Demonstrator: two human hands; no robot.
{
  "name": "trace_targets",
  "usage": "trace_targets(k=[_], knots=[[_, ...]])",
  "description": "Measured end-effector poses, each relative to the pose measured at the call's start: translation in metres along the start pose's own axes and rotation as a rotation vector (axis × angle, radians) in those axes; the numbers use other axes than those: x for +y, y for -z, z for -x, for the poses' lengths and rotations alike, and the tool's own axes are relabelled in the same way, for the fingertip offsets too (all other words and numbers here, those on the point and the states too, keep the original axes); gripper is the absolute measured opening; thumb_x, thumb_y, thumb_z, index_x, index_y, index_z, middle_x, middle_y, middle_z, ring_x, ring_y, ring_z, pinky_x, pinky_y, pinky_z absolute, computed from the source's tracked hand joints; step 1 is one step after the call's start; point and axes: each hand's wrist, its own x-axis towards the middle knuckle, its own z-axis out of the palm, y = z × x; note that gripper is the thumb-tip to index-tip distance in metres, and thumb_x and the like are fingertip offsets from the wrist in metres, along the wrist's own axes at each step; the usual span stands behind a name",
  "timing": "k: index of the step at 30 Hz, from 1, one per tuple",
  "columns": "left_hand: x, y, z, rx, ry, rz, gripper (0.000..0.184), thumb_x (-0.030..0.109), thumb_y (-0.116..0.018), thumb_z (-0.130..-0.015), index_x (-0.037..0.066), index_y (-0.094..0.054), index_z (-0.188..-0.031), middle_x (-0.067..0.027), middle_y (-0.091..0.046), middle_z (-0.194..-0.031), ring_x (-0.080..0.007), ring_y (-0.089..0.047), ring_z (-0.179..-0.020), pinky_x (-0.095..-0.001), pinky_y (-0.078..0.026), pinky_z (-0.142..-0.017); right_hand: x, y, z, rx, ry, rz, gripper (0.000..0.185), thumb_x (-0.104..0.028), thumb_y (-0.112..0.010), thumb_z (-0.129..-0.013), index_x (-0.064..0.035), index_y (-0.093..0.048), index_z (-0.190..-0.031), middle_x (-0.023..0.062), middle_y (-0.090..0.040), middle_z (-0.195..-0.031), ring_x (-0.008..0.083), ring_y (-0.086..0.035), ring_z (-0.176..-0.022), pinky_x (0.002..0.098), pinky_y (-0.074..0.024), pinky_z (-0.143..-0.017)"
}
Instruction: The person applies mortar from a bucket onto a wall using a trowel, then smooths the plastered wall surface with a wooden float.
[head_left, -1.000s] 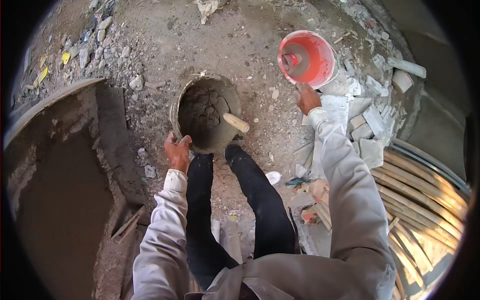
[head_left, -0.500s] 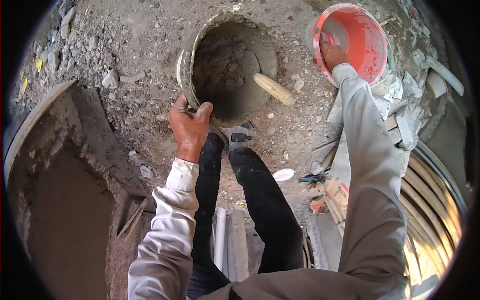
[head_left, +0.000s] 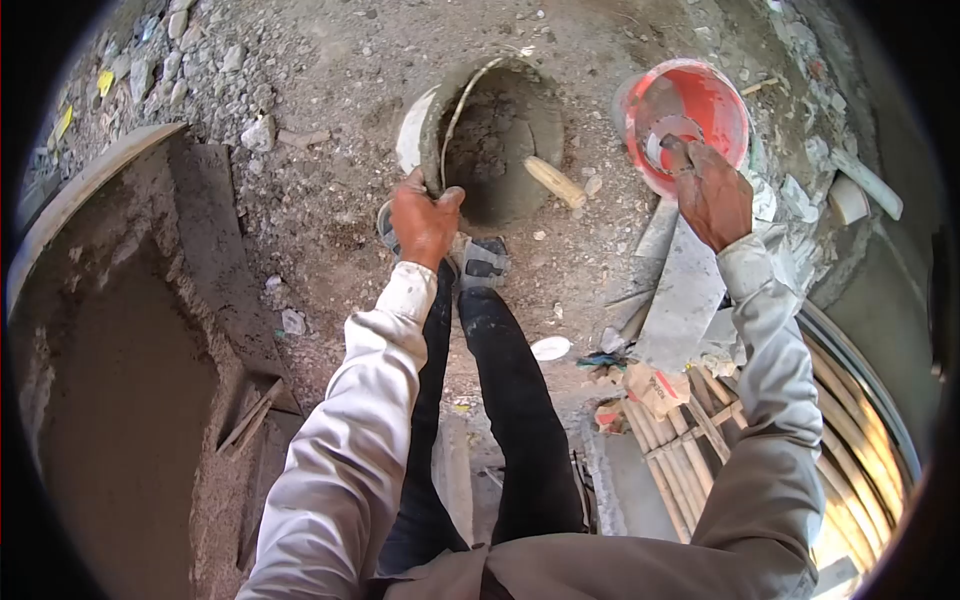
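My left hand (head_left: 425, 218) is closed on the near left rim of a mortar-caked bucket (head_left: 416, 130), which leans to the right. Grey-brown mortar (head_left: 490, 145) lies inside it, and a wooden handle (head_left: 553, 182) sticks out over its right edge. At the right, my right hand (head_left: 712, 192) pinches the edge of a small cup (head_left: 672, 130) at the near side of a red bucket (head_left: 722, 98). The cup's inside looks pale; the fingers hide part of it.
A large basin (head_left: 120, 400) with a raised edge fills the left side. Stones (head_left: 258, 133) lie at the upper left. Broken slabs (head_left: 685, 290) and bamboo poles (head_left: 680, 465) are at the right. A white lid-like disc (head_left: 550, 348) lies by my legs.
My right hand has gone from beside the red bucket into it, taken hold of the small cup, and drawn it toward the near rim. The mortar bucket has tipped rightward under my left hand.
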Motion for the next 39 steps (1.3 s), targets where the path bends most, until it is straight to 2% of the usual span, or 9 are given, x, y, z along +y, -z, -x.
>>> trace_targets(k=[1,6,9,19,22,25,31,34,39], knots=[[0.004,0.001,0.002,0.019,0.018,-0.059,0.031,0.017,-0.078,-0.073,0.003,-0.068,-0.100,-0.0203,-0.071,-0.083,-0.0387,-0.069,-0.078,-0.0449,-0.052,-0.073,-0.015,0.006,-0.005,-0.018,0.051,0.008,0.031,-0.024,-0.062,-0.086,-0.0047,-0.067,-0.110,0.0184,-0.069,-0.101,0.0367,-0.068,-0.083,0.0479,-0.0542,-0.077],[0.017,0.006,0.007,0.040,-0.012,-0.198,0.035,0.018,-0.079,-0.076,0.005,-0.070,-0.107,-0.0121,-0.072,-0.075,-0.0255,-0.069,-0.067,-0.0373,-0.053,-0.069,-0.103,0.001,-0.032,0.188,0.494,0.040,0.035,-0.026,-0.068,-0.080,-0.0027,-0.067,-0.107,0.0125,-0.063,-0.079,0.0272,-0.064,-0.066,0.0393,-0.0496,-0.062],[0.019,0.011,0.006,-0.004,0.046,-0.066,0.032,0.017,-0.078,-0.072,0.002,-0.067,-0.097,-0.0212,-0.070,-0.082,-0.0402,-0.068,-0.076,-0.0449,-0.052,-0.072,-0.131,-0.002,-0.044,0.219,0.557,-0.007,0.032,-0.028,-0.065,-0.082,-0.0038,-0.067,-0.104,0.0102,-0.060,-0.072,0.0280,-0.062,-0.065,0.0423,-0.0491,-0.063],[0.010,0.018,-0.005,-0.021,0.022,-0.026,0.032,0.016,-0.078,-0.072,0.000,-0.068,-0.098,-0.0227,-0.070,-0.083,-0.0410,-0.068,-0.077,-0.0449,-0.052,-0.072,0.000,-0.027,-0.052,-0.014,-0.257,0.124,0.036,-0.028,-0.059,-0.090,-0.0052,-0.066,-0.116,0.0204,-0.069,-0.108,0.0391,-0.067,-0.099,0.0451,-0.0544,-0.083],[0.008,0.009,-0.007,0.037,-0.081,0.041,0.036,0.012,-0.077,-0.072,-0.003,-0.069,-0.104,-0.0264,-0.069,-0.103,-0.0404,-0.069,-0.094,-0.0431,-0.052,-0.082,0.088,-0.119,-0.032,0.066,-0.154,0.326,0.034,-0.027,-0.055,-0.094,-0.0048,-0.062,-0.118,0.0247,-0.067,-0.102,0.0408,-0.066,-0.095,0.0485,-0.0518,-0.084],[-0.010,-0.017,-0.014,0.201,-0.276,0.202,0.038,0.005,-0.073,-0.072,-0.007,-0.069,-0.108,-0.0275,-0.061,-0.129,-0.0369,-0.066,-0.111,-0.0392,-0.051,-0.092,0.036,-0.132,-0.037,0.245,-0.169,-0.089,0.034,-0.031,-0.054,-0.097,-0.0038,-0.063,-0.115,0.0256,-0.067,-0.098,0.0414,-0.066,-0.094,0.0485,-0.0511,-0.082],[-0.002,-0.030,-0.012,0.195,-0.157,0.521,0.035,-0.005,-0.063,-0.069,-0.011,-0.070,-0.103,-0.0224,-0.050,-0.147,-0.0270,-0.060,-0.123,-0.0323,-0.049,-0.094,-0.124,-0.153,-0.033,-0.604,-0.338,-0.248,0.058,-0.050,-0.055,-0.095,0.0021,-0.058,-0.121,0.0224,-0.070,-0.097,0.0434,-0.066,-0.097,0.0492,-0.0501,-0.093],[-0.005,-0.021,-0.007,0.165,-0.165,0.431,0.052,-0.009,-0.059,-0.071,-0.009,-0.061,-0.123,-0.0088,-0.060,-0.128,-0.0129,-0.054,-0.097,-0.0250,-0.046,-0.078,-0.154,-0.165,-0.029,-0.491,-0.198,-0.253,0.053,-0.041,-0.057,-0.095,0.0054,-0.059,-0.120,0.0282,-0.067,-0.099,0.0433,-0.066,-0.095,0.0506,-0.0513,-0.087],[0.035,0.048,0.050,0.172,-0.356,0.286,0.028,-0.007,-0.057,-0.066,-0.012,-0.067,-0.092,-0.0205,-0.053,-0.142,-0.0241,-0.050,-0.128,-0.0286,-0.043,-0.096,-0.179,-0.014,0.042,-0.286,0.070,-0.235,0.047,-0.029,-0.059,-0.093,0.0022,-0.054,-0.127,0.0235,-0.070,-0.089,0.0416,-0.069,-0.079,0.0489,-0.0553,-0.074]])
